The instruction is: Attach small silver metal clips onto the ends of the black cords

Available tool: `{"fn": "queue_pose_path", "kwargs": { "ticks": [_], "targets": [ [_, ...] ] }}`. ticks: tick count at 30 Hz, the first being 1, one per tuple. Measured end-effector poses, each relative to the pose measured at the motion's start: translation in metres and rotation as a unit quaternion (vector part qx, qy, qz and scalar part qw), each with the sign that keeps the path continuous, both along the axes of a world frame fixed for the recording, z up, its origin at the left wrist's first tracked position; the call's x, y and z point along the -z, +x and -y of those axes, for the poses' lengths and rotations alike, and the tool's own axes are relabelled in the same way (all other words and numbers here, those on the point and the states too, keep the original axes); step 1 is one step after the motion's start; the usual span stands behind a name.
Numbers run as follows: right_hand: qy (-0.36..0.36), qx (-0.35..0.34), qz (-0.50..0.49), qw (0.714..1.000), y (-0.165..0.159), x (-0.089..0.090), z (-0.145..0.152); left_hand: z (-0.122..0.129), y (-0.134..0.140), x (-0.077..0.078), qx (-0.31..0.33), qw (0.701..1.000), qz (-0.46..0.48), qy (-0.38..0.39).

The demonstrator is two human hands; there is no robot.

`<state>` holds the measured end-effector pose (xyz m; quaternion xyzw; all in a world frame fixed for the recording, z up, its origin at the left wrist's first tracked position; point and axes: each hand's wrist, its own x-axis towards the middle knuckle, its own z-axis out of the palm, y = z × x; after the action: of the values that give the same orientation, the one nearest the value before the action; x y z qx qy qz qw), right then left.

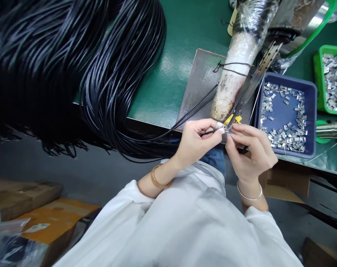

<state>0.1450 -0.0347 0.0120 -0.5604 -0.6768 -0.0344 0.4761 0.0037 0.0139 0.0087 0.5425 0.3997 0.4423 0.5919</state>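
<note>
Thumb and fingers of my left hand (198, 139) are closed on the end of a thin black cable (209, 132). A tiny shiny metal piece (228, 128) shows at the cable's end, between the fingertips of both hands. My right hand (252, 150) pinches at that spot from the other side; its fingertips hide what they grip. Just above the fingertips, a soldering iron (248, 89) in a stand points downward, its tip close to the metal piece. Yellow bits (233, 119) lie by the tip.
A long bundle of black cables (124, 63) covers the left of the green table (182, 29). A white fume tube (238, 63) hangs over a grey plate (198, 79). Right of it stand a blue tray (310, 118) and a green tray (320, 85), both with small metal shells.
</note>
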Motion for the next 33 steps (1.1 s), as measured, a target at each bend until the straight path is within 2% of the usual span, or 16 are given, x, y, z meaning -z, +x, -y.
{"fn": "queue_pose_path", "kwargs": {
  "ticks": [5,10,16,22,33],
  "targets": [
    [0.01,-0.009,0.026,1.0,0.0033,0.0044,0.004,0.0001,-0.0017,0.0029,0.026,1.0,0.004,-0.015],
    [-0.017,-0.016,-0.051,0.998,0.0041,0.0033,0.0035,0.0013,-0.0019,0.0029,0.046,0.998,0.024,-0.045],
    [-0.016,-0.014,-0.05,0.999,0.0022,0.0024,0.0001,0.001,-0.0009,0.0049,0.021,0.999,0.02,-0.034],
    [-0.009,-0.009,-0.041,0.999,0.001,-0.0012,-0.0005,0.0012,-0.0005,-0.0008,0.009,1.0,0.009,-0.013],
    [-0.019,-0.019,-0.035,0.999,0.0011,0.0015,0.0023,0.0006,-0.0032,0.0027,0.019,1.0,0.005,-0.024]
  ]
}}
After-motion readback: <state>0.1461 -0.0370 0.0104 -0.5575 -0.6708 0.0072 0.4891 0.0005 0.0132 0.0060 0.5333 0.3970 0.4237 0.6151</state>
